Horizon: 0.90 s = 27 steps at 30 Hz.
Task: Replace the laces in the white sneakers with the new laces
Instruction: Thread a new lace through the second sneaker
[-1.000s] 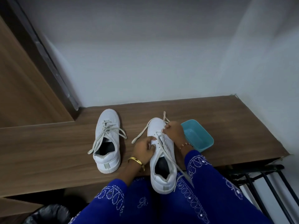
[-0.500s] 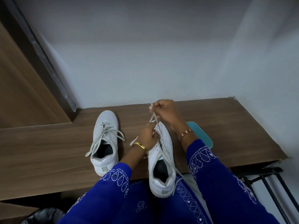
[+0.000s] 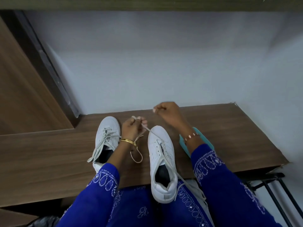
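So the sneaker being worked on (image 3: 161,163) sits at about 6 o'clock on the wooden shelf (image 3: 49,153), heel hanging off the near edge over the person's lap. Its old lace (image 3: 153,131) is half out: the toe-end eyelets look bare, and the strand runs from around the middle of the shoe up toward 11 o'clock into the left hand (image 3: 132,128). That hand is curled tight around the lace, with a slack loop dangling below the wrist. The other tail trails off past the heel toward 5 o'clock.

The right hand (image 3: 168,113) is up at 12 o'clock from the shoe, fingers closed in a fist. It might be pinching a bit of lace, but honestly I can't tell from here.

The second sneaker (image 3: 106,138) is at 9 o'clock, laces loosened but not pulled out. A teal tray (image 3: 204,141) peeks out at 3 o'clock behind the right forearm.

Looks like we're in the unlacing stage, so fairly early. Next up I'd guess pulling the lace through the remaining eyelets, which needs a steady tug along the eyelet line while something pins the shoe so it doesn't slide off the edge.
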Each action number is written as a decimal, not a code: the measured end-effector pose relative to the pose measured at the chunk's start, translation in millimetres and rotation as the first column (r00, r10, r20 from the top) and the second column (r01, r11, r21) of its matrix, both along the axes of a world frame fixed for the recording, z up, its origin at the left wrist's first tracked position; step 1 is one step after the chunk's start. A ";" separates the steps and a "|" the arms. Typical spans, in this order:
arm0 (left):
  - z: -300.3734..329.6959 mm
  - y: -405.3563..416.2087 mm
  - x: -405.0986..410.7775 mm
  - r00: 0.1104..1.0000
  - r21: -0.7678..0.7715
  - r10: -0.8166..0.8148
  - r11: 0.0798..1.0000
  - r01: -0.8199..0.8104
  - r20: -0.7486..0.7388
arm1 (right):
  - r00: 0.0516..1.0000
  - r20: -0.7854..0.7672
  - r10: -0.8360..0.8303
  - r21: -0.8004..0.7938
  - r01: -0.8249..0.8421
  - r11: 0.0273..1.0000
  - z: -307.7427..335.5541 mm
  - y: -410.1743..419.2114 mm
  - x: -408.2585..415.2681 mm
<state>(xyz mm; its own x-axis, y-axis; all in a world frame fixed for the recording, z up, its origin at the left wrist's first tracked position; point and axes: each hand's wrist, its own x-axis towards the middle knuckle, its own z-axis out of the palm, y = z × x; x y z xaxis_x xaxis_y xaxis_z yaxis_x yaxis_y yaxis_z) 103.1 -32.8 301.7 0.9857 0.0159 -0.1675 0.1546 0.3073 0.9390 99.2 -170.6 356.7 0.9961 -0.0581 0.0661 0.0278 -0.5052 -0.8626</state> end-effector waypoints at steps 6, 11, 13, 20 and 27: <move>-5.0 20.5 -13.7 0.995 0.111 0.080 0.991 -0.074 -0.051 | 0.944 -0.322 0.066 -0.141 -0.117 0.983 -52.0 11.5 -32.6; 10.9 17.2 -18.1 0.993 -0.038 -0.034 0.999 0.030 -0.110 | 0.936 -0.332 0.117 -0.185 -0.186 0.965 -64.8 44.7 -36.8; 22.8 15.7 -22.1 0.991 -0.102 -0.087 0.992 0.077 -0.104 | 0.930 -0.345 0.129 -0.143 -0.188 0.972 -65.3 54.6 -37.6; 49.0 21.8 -31.6 0.966 -0.223 -0.224 0.956 0.191 -0.131 | 0.954 -0.274 0.118 0.100 -0.094 0.991 -64.1 72.0 -39.6; 56.5 27.8 -34.2 0.925 -0.383 -0.277 0.909 0.165 -0.260 | 0.989 -0.143 0.047 0.076 -0.036 0.996 -63.1 80.4 -37.6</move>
